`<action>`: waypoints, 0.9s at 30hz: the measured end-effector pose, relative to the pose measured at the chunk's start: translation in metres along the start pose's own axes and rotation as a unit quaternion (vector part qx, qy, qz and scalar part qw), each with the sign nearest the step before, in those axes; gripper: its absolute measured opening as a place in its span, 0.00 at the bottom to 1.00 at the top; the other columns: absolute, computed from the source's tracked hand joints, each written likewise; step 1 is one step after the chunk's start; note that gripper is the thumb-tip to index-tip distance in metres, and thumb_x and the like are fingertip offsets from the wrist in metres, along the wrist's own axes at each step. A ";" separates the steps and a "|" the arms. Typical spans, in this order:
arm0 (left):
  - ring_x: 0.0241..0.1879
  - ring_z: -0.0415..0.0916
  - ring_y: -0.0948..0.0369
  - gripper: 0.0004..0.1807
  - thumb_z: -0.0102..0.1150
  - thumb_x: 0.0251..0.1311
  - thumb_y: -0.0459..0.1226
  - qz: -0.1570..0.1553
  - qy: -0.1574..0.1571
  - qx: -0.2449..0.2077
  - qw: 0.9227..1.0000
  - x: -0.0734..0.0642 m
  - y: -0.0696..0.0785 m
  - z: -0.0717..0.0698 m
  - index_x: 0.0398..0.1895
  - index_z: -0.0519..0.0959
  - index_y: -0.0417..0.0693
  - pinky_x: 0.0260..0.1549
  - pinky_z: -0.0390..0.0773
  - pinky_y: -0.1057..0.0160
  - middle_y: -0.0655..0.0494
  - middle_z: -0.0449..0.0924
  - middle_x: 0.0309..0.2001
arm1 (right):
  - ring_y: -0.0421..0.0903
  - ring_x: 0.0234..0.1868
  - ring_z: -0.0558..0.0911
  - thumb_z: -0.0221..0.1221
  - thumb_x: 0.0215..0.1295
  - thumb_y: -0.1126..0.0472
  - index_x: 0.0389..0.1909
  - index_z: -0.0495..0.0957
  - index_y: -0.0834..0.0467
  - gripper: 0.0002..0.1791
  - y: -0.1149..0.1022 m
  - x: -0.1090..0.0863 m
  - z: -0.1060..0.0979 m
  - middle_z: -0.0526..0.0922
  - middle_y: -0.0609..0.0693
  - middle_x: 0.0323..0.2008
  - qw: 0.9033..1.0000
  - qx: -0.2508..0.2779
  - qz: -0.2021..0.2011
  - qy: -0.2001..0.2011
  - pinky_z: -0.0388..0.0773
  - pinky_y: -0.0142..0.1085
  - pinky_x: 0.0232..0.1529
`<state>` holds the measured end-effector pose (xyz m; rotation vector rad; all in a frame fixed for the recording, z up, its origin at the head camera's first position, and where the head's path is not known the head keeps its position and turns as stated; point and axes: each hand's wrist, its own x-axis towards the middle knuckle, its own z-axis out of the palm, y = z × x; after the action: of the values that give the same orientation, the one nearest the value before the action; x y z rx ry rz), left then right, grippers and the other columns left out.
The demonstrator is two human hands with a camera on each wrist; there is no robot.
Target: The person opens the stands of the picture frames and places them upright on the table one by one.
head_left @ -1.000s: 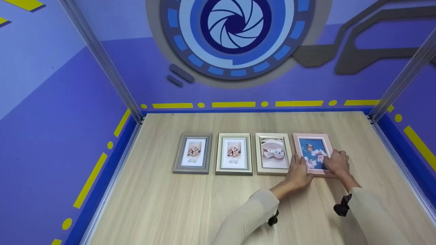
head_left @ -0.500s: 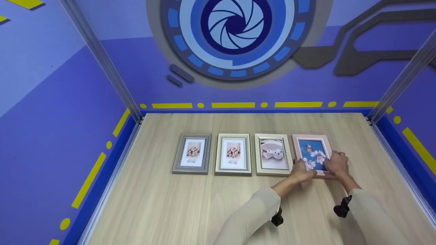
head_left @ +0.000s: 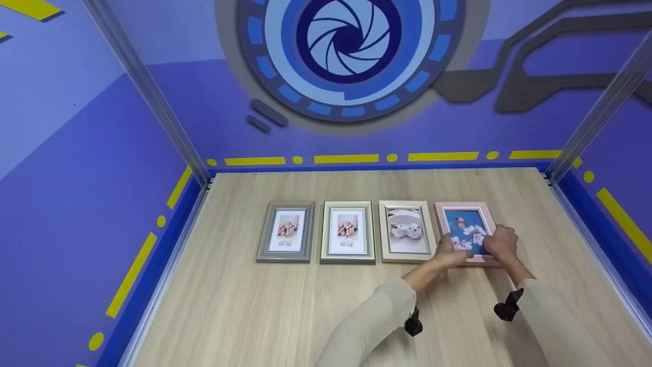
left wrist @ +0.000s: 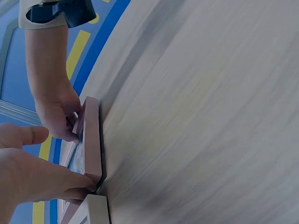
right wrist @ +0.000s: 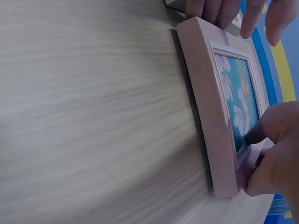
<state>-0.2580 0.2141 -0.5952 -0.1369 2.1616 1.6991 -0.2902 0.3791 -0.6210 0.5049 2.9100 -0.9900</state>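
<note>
Both hands are at the pink frame (head_left: 466, 224), which lies at the right end of a row of four on the pale wooden table (head_left: 254, 306), face up, showing white-pink blossoms on blue. The right hand (head_left: 503, 242) has its fingers bent and almost closed at the lower right edge, the thumb set over the inner border onto the picture, so that it pinches the frame there. The left hand (head_left: 446, 255) is at the lower left corner; its fingers are fairly straight and lie against the frame's left side, in the narrow gap beside the cream frame (head_left: 407, 232), while the thumb stands apart and closes on nothing. A dark strip runs under the pink frame's near edge in the wrist views; whether that edge is raised cannot be told. Left of the cream frame come the gold frame (head_left: 348, 232) and the grey frame (head_left: 285, 232), both with a bunch of pinkish flowers on white. Beige sleeves (head_left: 369, 321) cover the forearms, a black device (head_left: 413, 322) at each wrist. Beyond the table rises the purple wall (head_left: 193, 102).
</note>
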 end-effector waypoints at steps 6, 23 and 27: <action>0.76 0.61 0.52 0.47 0.65 0.49 0.28 -0.010 -0.012 -0.064 0.998 -0.005 0.001 -0.002 0.77 0.58 0.36 0.77 0.61 0.55 0.40 0.63 0.76 | 0.64 0.39 0.76 0.48 0.59 0.69 0.47 0.73 0.84 0.22 -0.001 -0.001 -0.002 0.79 0.78 0.40 0.999 0.015 -0.019 0.046 0.75 0.57 0.40; 0.73 0.64 0.49 0.48 0.68 0.47 0.31 -0.014 0.003 -0.146 0.989 -0.008 0.005 -0.004 0.75 0.59 0.41 0.75 0.63 0.49 0.43 0.64 0.75 | 0.66 0.63 0.71 0.47 0.69 0.65 0.71 0.57 0.79 0.33 -0.008 -0.015 -0.024 0.66 0.78 0.67 0.989 0.118 0.086 -0.001 0.68 0.59 0.70; 0.75 0.60 0.49 0.53 0.70 0.45 0.33 -0.011 0.042 -0.156 0.987 -0.009 0.008 -0.004 0.77 0.56 0.38 0.77 0.59 0.51 0.40 0.62 0.75 | 0.64 0.64 0.69 0.47 0.69 0.64 0.72 0.56 0.78 0.34 -0.010 -0.016 -0.029 0.66 0.77 0.68 0.989 0.123 0.086 -0.001 0.67 0.57 0.71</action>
<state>-0.2533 0.2107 -0.5838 -0.3207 1.9268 2.0414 -0.2759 0.3844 -0.5896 0.7501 2.6985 -1.3268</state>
